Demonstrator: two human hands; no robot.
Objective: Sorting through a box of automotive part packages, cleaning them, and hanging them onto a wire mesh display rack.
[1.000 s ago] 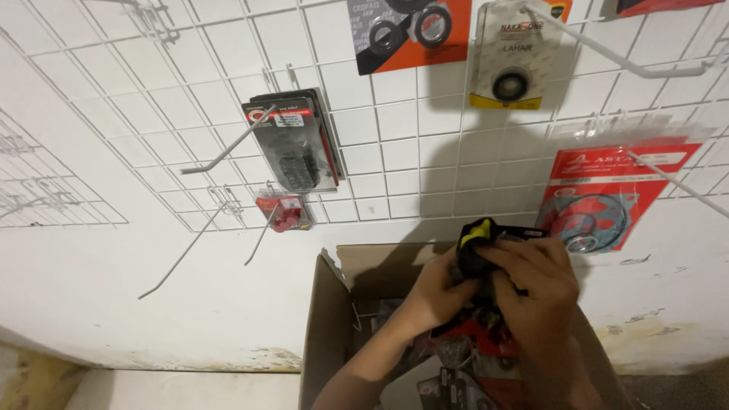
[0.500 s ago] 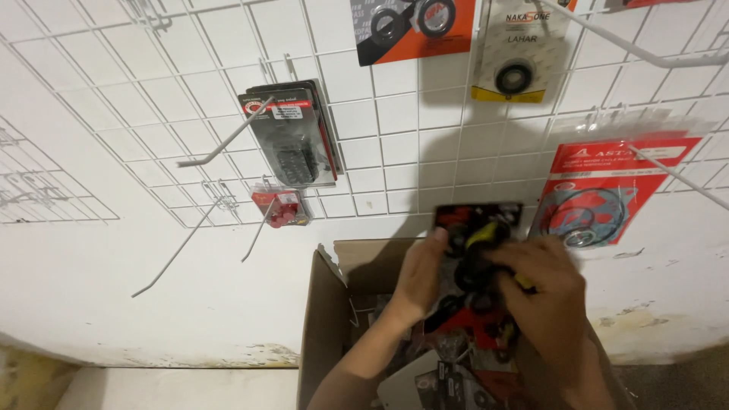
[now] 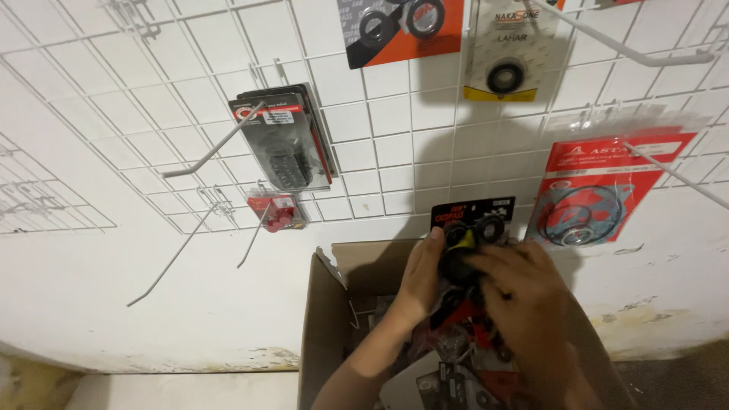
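Black card pack (image 3: 472, 220) stands upright just above the cardboard box (image 3: 323, 319) | our left hand (image 3: 421, 277) grips its left edge | our right hand (image 3: 524, 300) clasps its front, equally near

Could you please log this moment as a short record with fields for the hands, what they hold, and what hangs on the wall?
left hand: grips the left edge of a black packet
right hand: over the packet's lower front, fingers spread
packet: black card with ring-shaped parts, held upright above the box
box: open cardboard, more packets inside
wall grid: white wire, with bare hooks
hanging: black packs, small red packet, red gasket pack, orange card, clear seal bag
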